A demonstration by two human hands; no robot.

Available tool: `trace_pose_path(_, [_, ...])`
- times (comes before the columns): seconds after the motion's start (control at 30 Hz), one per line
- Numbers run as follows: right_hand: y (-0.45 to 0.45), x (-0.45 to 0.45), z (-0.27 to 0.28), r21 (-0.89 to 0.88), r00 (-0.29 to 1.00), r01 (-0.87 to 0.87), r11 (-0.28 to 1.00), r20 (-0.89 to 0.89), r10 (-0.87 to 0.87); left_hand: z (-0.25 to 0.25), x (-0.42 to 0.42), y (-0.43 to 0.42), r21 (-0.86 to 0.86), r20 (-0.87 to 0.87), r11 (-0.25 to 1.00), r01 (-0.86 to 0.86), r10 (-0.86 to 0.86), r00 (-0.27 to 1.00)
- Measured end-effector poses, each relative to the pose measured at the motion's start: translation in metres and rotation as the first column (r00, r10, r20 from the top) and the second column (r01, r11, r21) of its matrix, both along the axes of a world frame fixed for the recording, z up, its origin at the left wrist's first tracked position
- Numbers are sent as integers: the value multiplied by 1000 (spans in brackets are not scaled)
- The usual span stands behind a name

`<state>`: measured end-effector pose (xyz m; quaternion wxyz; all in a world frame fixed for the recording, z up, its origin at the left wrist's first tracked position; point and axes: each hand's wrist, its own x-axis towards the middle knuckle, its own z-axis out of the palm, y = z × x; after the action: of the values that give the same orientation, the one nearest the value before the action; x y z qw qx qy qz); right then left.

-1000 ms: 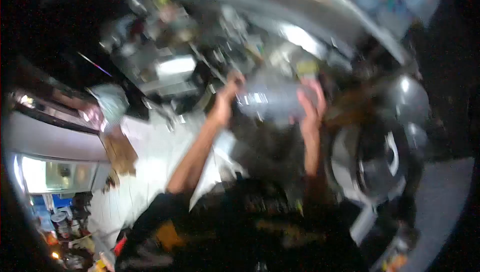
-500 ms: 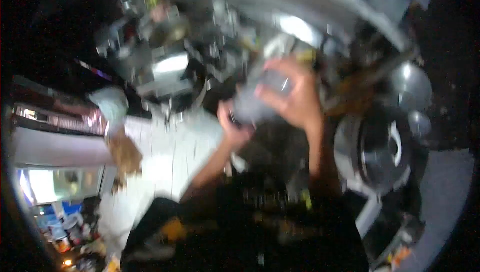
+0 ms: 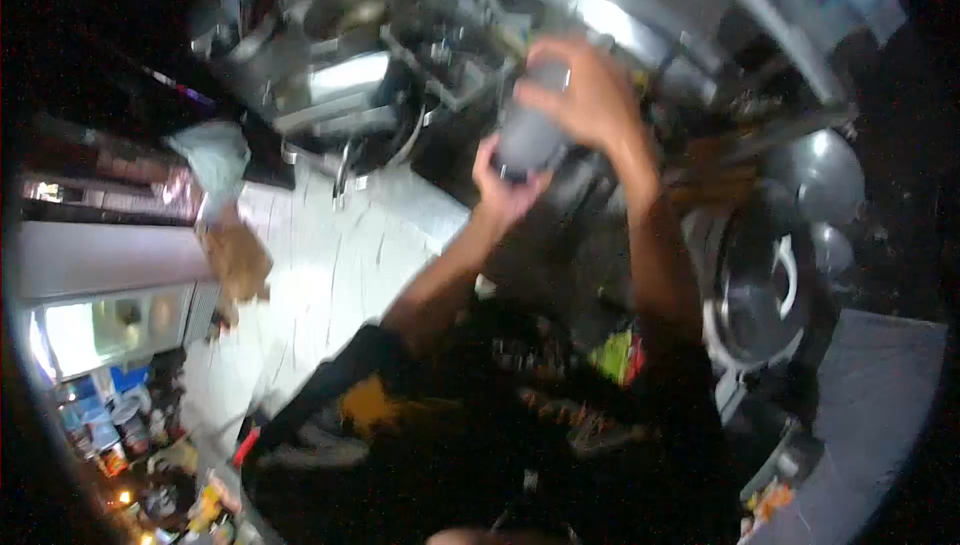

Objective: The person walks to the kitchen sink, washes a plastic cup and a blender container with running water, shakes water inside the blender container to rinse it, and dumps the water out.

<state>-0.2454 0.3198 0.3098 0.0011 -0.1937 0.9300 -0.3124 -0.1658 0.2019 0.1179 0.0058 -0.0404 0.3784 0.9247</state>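
Note:
Both my hands are wrapped round a grey, cloudy, rounded container [image 3: 533, 133], perhaps a jar, with a dark lower end. My left hand [image 3: 508, 185] grips that dark end from below. Higher up, my right hand [image 3: 590, 100] closes over the other end with its fingers and thumb. The container is tilted and held in the air in front of me, over a dark, blurred area. Its contents and exact kind cannot be made out.
A cluttered stove area with a pan [image 3: 355, 20] lies at the far left. Right of me stands a large pot [image 3: 755, 295] with a white handle, near metal bowls [image 3: 815, 177]. A brown bag [image 3: 235, 260] is at the left above the pale tiled floor [image 3: 335, 265].
Both hands and the container have moved up and slightly right in the view, and the container is now more upright. My grip stays on it. The picture is less blurred.

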Motion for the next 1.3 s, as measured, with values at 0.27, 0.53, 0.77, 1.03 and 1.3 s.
trace_pose_path(0.27, [49, -41, -55, -916, 992, 125, 381, 103, -77, 110, -78, -54, -457, 26, 888, -42, 60, 998])
trace_pose_path(0.53, [-25, -18, -62, -794, 962, 240, -559, 270, 29, 279, -123, 18, -942, -237, -209, -263, -141, 961])
trace_pose_path(0.77, [-35, -28, -97, -771, 935, 327, -547, 346, 73, 300, -129, 19, -917, -3, -386, -99, -240, 971])
trace_pose_path(1.03, [-26, -22, -98, -785, 932, 332, -524, 358, 55, 301, -83, 14, -901, -188, -327, -285, -299, 936])
trace_pose_path(1.3, [2, -48, -95, -870, 945, 299, -393, 327, -4, 223, -92, -62, -875, -4, 481, 52, -115, 993])
